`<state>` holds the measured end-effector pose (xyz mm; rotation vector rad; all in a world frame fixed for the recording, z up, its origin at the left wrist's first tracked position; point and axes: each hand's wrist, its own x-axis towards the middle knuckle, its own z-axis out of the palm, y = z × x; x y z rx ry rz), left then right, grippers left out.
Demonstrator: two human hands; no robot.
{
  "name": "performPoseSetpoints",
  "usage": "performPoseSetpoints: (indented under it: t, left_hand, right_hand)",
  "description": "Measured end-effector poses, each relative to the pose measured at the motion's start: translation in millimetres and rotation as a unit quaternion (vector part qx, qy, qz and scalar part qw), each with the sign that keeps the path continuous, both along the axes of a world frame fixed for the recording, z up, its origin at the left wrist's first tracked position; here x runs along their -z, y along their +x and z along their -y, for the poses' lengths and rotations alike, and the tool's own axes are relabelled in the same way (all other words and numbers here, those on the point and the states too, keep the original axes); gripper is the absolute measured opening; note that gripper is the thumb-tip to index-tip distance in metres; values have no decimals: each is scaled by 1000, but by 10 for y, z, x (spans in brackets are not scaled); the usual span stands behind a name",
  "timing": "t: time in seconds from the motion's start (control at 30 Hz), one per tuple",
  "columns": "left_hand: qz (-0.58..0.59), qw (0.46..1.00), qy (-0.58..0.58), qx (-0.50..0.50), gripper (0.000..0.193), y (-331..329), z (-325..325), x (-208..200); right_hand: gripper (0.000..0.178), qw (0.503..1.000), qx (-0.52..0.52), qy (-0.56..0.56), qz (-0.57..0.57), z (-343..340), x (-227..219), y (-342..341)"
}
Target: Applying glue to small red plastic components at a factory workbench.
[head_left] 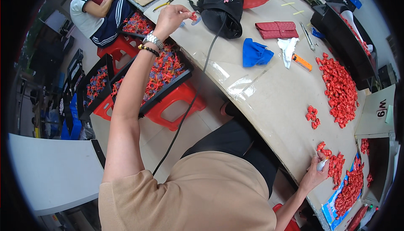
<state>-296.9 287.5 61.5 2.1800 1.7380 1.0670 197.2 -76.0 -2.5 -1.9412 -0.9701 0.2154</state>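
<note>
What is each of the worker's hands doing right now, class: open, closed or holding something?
Left hand: closed, pinching a small red piece at the fingertips.
Right hand: closed, holding a small white bottle.

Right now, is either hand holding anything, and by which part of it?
The left hand pinches a small red piece by one edge; the right hand holds a small white bottle around its body.

The table (277, 92) bears red pieces (339, 91) and blue cloth (255, 53).
</note>
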Motion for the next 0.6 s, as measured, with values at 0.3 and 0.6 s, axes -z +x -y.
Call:
performPoseSetpoints:
  t: [0.3,0.6]
  left_hand:
    - [225,953,-158,124,16,705,781,-629]
    - [266,847,-320,332,15,1827,1557,-429]
  right_hand:
    - [14,986,-79,50,-137,-161,-297,-322]
    - [36,879,-267,73,-388,-774,-670,-981]
